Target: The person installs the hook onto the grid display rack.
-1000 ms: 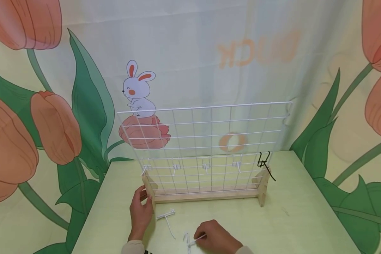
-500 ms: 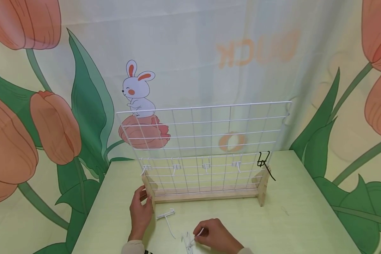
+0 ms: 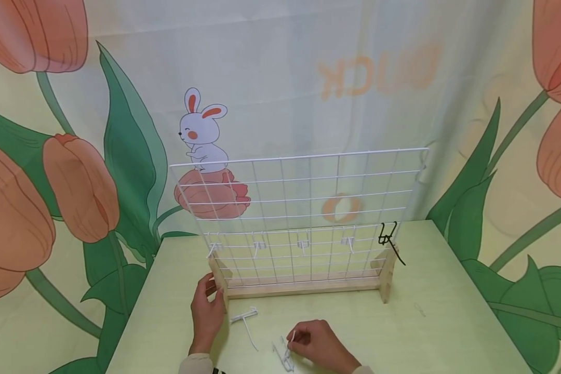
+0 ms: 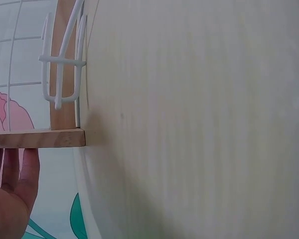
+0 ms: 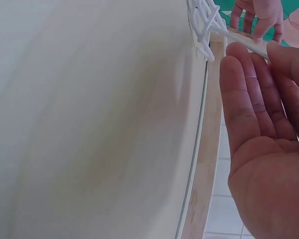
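Note:
My left hand (image 3: 207, 311) holds the left wooden side of the display stand (image 3: 221, 283), its thumb and fingers on opposite faces of the wood (image 4: 40, 139). In front of the stand, my right hand (image 3: 321, 343) pinches the prong of a white wire hook (image 3: 282, 356) between thumb and fingers. The right wrist view shows that hook's looped frame (image 5: 203, 22) pointing away from the palm. Another white hook (image 3: 245, 315) lies on the table between my hands. A white wire grid (image 3: 310, 198) stands in the wooden base (image 3: 304, 288).
Several white hooks (image 3: 303, 244) hang in a row along the grid's lower part. One black hook (image 3: 385, 239) hangs at its right end. The pale yellow table (image 3: 449, 311) backs onto a cloth printed with tulips and a rabbit (image 3: 201, 130).
The white hook in my right hand has turned, its prong swinging from slanted to nearly upright and its frame tilting. My left hand has stayed on the stand.

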`<state>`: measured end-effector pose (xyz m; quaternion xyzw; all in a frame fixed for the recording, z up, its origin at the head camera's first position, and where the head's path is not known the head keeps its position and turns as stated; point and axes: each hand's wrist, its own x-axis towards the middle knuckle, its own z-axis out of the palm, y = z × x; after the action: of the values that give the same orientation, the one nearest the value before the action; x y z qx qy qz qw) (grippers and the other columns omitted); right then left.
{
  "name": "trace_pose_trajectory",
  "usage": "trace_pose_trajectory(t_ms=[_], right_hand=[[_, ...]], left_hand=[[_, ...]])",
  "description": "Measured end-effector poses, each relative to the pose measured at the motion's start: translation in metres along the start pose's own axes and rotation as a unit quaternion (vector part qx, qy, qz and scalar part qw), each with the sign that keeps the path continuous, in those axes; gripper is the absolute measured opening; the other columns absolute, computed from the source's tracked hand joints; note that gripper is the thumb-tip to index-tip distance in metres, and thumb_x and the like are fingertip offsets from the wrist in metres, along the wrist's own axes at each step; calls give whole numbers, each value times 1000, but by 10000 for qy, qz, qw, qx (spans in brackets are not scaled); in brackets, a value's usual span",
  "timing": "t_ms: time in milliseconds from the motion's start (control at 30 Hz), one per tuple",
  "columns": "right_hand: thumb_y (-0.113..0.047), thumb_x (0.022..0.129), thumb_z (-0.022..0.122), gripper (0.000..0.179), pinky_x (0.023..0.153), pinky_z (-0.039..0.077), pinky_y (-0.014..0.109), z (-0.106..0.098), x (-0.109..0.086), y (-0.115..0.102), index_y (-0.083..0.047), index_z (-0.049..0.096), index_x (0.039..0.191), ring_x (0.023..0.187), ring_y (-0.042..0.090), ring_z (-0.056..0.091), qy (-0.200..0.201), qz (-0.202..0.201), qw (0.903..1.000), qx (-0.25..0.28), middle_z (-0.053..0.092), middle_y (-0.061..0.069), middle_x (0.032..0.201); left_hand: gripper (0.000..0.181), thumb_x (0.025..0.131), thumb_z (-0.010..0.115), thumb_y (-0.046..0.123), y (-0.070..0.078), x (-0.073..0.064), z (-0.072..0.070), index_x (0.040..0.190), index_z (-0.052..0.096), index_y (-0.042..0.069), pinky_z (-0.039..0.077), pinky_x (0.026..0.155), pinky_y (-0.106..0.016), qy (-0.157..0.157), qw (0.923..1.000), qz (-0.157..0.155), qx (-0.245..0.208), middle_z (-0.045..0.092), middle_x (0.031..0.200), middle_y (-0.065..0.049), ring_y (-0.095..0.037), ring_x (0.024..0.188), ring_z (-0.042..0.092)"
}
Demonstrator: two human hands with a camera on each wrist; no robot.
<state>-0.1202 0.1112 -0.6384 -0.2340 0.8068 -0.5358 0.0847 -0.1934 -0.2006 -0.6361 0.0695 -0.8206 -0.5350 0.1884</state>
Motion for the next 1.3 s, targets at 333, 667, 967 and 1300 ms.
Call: trace_pose_trajectory(t_ms=[333,667,967,1300], right_hand=[[-14,95,80,8,67,59,21,-6,-2,-3,-20,78,90,75,-1,70,362,85,9993,55,79,-6,89],[-12,95,80,7,70,63,23,-18,-1,-13,-18,78,92,78,7,76,765,-179,9969,77,81,-2,92],[-12,94,81,6,71,63,24,-35,0,-28,-17,78,94,80,17,79,1204,-390,9920,26,80,-2,92],[-11,94,81,7,69,63,24,-52,0,-44,-17,78,94,83,12,79,1897,-627,9798,37,81,1,94]], left_hand=[[48,100,66,-2,2,0,0,145,56,14,63,90,-41,52,9999,93,-11,69,126,-15,-32,118,69],[47,100,66,0,0,-1,1,144,56,15,62,91,-44,32,9999,96,-6,68,126,-14,-32,119,69],[48,101,65,0,1,-1,0,146,55,15,61,93,-47,-54,10000,54,-18,67,127,-14,-33,121,68],[48,99,66,-3,-1,0,1,144,57,12,63,89,-38,112,9999,107,-21,69,124,-15,-32,117,69]])
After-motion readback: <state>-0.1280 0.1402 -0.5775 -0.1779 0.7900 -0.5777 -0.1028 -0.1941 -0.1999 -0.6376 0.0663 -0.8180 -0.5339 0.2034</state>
